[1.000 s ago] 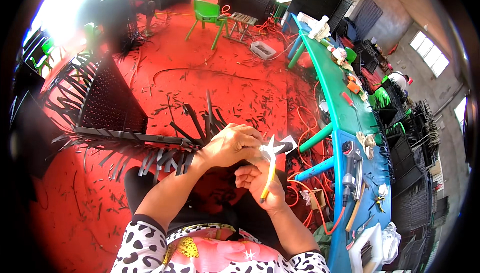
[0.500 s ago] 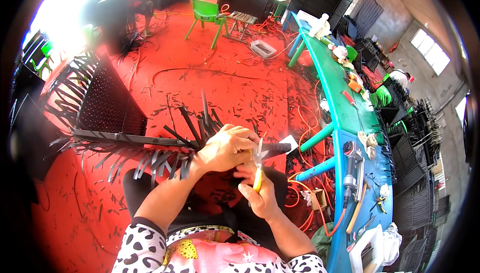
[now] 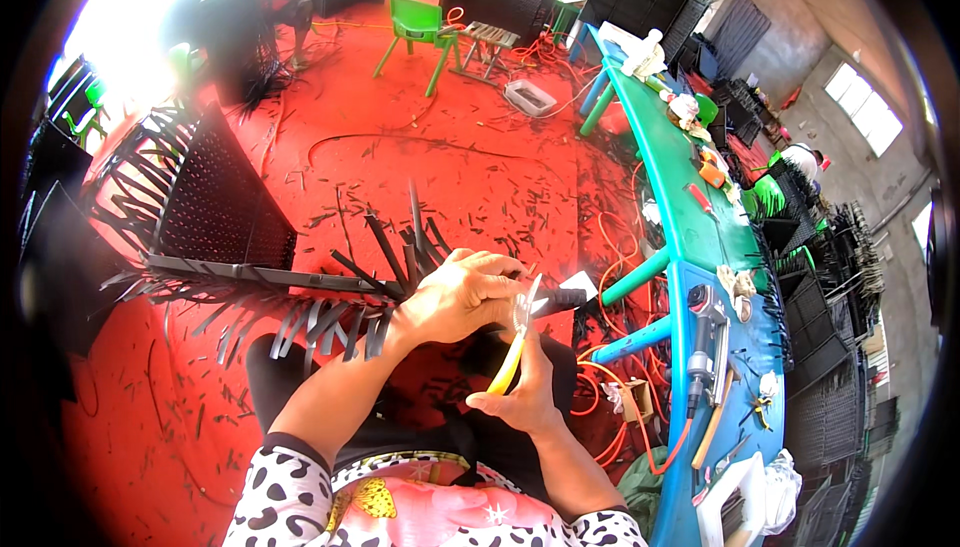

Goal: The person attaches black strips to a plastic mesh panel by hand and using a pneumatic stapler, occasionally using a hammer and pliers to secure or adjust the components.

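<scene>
My right hand (image 3: 528, 397) is closed on a pair of yellow-handled cutting pliers (image 3: 509, 365), its thumb low on the handle and the metal jaws pointing up. My left hand (image 3: 455, 295) curls closed over the black frame (image 3: 325, 283) across my lap, its fingertips close beside the jaws. Exactly what those fingertips pinch is hidden. Loose flat black strips (image 3: 325, 325) hang from the frame, and more stick up beyond the left hand. To the left, the frame joins a black woven panel (image 3: 225, 202) with strips fanning off its edge.
Strip scraps litter the red floor (image 3: 400, 182). At right, a blue table (image 3: 665, 387) holds a power tool (image 3: 708, 342), a hammer (image 3: 715, 417) and small pliers (image 3: 763, 410). A green table (image 3: 690, 212) adjoins it. Orange hoses (image 3: 618, 437) lie below; a green chair (image 3: 413, 19) stands farther off.
The yellow handle has swung lower and left, away from my right palm, and the right thumb has moved down with it. My left hand stays at nearly the same place on the frame.
</scene>
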Demonstrator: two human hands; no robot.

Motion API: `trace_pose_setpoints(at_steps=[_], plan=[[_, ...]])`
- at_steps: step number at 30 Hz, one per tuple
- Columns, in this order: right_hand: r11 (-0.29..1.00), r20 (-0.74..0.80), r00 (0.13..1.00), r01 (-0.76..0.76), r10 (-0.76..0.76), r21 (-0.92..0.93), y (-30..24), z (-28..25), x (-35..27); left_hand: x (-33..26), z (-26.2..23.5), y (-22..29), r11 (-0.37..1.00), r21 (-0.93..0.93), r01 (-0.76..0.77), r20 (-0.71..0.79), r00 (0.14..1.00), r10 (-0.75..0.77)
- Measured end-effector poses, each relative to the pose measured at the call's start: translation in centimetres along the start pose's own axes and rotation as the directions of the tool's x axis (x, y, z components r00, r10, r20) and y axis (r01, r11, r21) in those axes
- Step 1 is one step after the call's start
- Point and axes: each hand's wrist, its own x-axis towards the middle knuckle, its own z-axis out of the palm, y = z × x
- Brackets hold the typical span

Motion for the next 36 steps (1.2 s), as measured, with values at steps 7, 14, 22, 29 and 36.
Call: trace_pose_setpoints(at_steps=[7, 14, 22, 29, 36], plan=[[0.809, 0.088, 0.979, -0.201, 0.184, 0.553, 0.5, 0.6, -0.3, -0.3, -0.1, 0.5, 1.0, 0.02, -0.015, 0.007, 1.0, 0.015], [0.423, 0.18, 0.878, -0.381, 0.443, 0.822, -0.9, -1.9, 0.1, -0.5, 0.4, 0.3, 0.925, -0.313, 0.214, -0.01, 0.974, -0.228], [0.794, 0.093, 0.993, 0.114, -0.072, -0.597, 0.3, -11.5, 1.8, -0.2, 0.7, 0.6, 0.984, -0.101, 0.146, -0.071, 0.986, -0.154], [0.639, 0.429, 0.901, 0.368, -0.066, -0.675, -0.7, -12.2, 4.3, -0.8, 0.7, 1.0, 0.975, -0.148, 0.167, -0.058, 0.983, -0.177], [0.633, 0.583, 0.81, 0.421, 0.059, -0.65, -0.8, -13.6, 6.7, -0.9, 0.8, 1.6, 0.974, -0.164, 0.155, -0.037, 0.986, -0.163]])
